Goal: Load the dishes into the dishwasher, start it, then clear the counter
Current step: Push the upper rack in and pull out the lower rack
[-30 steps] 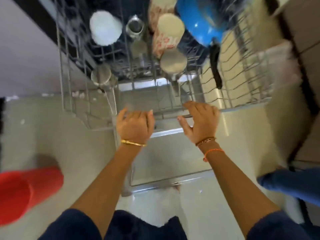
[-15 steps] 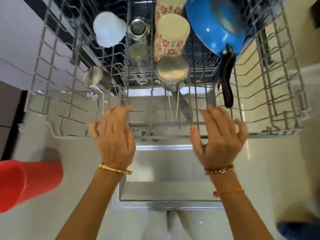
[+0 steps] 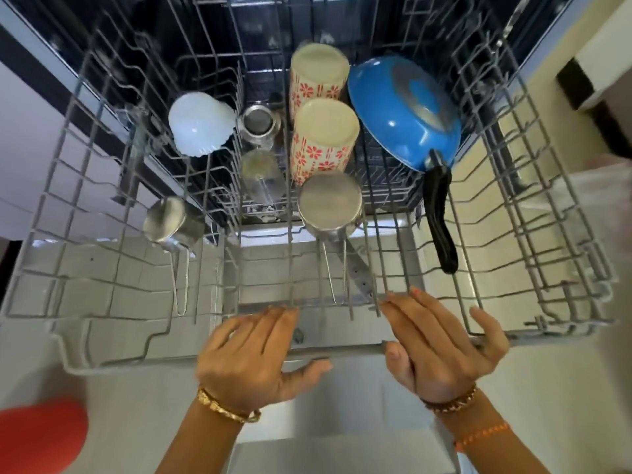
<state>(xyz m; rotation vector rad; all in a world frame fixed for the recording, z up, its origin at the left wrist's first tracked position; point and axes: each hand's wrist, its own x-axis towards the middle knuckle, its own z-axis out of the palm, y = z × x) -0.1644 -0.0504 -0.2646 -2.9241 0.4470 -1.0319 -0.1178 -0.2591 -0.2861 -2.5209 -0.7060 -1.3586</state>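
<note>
The grey wire dishwasher rack (image 3: 102, 362) is pulled out below me. In it stand two upturned cups with red flowers (image 3: 323, 142), a blue pan (image 3: 403, 111) with a black handle, a white bowl (image 3: 200, 124), an upturned glass (image 3: 260, 172), and two steel cups with wire handles (image 3: 330, 203) (image 3: 164, 218). My left hand (image 3: 253, 357) lies on the rack's front bar with fairly straight fingers, its thumb below the bar. My right hand (image 3: 441, 350) rests on the same bar to the right, fingers spread and straight.
The open dishwasher door (image 3: 342, 398) lies under the rack. A red plastic tub (image 3: 37, 436) sits on the pale floor at the lower left. White cabinet fronts (image 3: 41, 148) run along the left, and a wall stands on the right.
Both hands, lifted off the rack half a second ago, have come down onto its front bar. The rack now fills more of the view and sits closer to me.
</note>
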